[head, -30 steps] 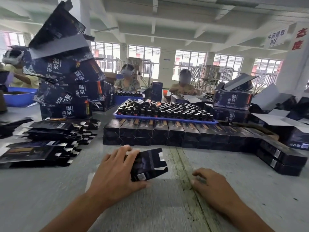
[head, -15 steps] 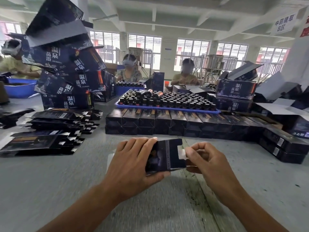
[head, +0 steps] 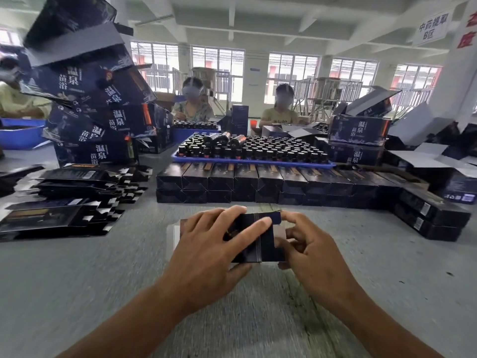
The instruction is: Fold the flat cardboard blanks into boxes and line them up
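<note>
- While the grey counter [head: 77, 293] fills most of the view, it carries everything else, from the stock at the far side down to the carton in hand.
- At 10 o'clock, a leaning heap of big dark printed cartons [head: 98, 117] stands beyond the flat blanks [head: 64, 202], which lie fanned in low piles.
- At 12 o'clock, a blue tray [head: 253, 162] holds packed rows of dark capped bottles [head: 258, 148], a few lying loose on top.
- Just in front of it, the finished boxes [head: 258, 184] sit two high in a line that bends toward 3 o'clock.
- Near the centre, the half-formed box [head: 260, 239] is held above the counter between both hands.
- The left hand [head: 206, 254] grasps its body, fingers [head: 247, 231] laid across the top panel.
- The right hand [head: 309, 257] has its fingers curled at the open end flap, seemingly pinching it.
- Judged by looks, the box is light, thin card, stiff along panels but easily creased; best held by the side panels, working flaps at their score lines.
</note>
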